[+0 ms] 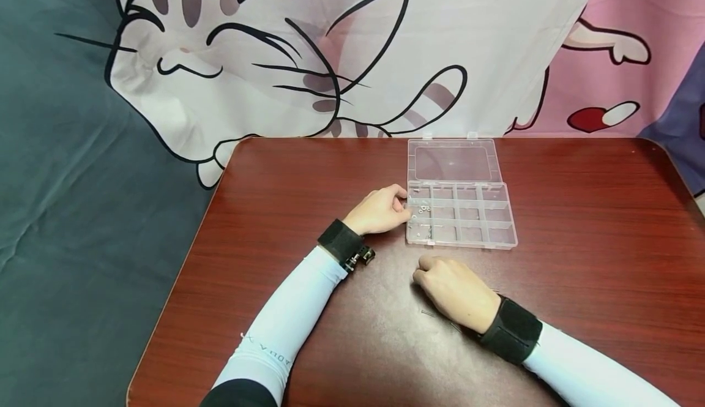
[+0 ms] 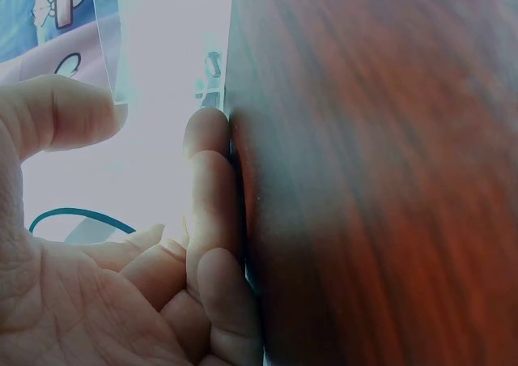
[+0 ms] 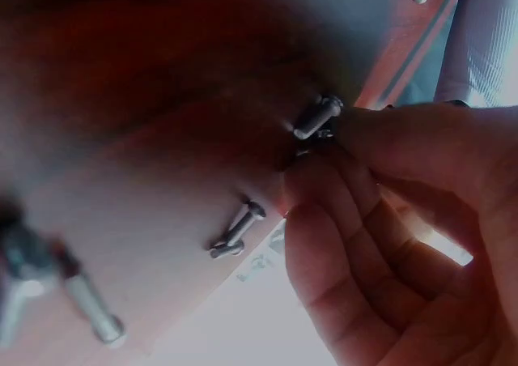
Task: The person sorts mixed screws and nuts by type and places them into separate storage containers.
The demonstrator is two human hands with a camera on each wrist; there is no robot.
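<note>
A clear plastic compartment box [image 1: 468,235] lies on the table with its lid [image 1: 454,162] folded back. Small rings [image 1: 423,209] and other bits of hardware sit in its left column. My left hand [image 1: 380,210] rests at the box's left side, its thumb and fingers spread apart in the left wrist view. In front of the box is my right hand [image 1: 457,291], fingers curled. Its thumb and forefinger pinch a small metal screw [image 3: 320,117]. Another metal screw [image 3: 239,230] lies on the table beside those fingers, and blurred screws [image 3: 93,305] are closer to the camera.
The table [image 1: 595,229] has a red-brown wood-grain top. Thin screws [image 1: 426,313] lie near my right wrist. Behind the far edge hangs a cloth [image 1: 496,33] with a cartoon cat, and dark green fabric [image 1: 99,242] covers the left. Black bands [image 1: 512,330] circle both wrists.
</note>
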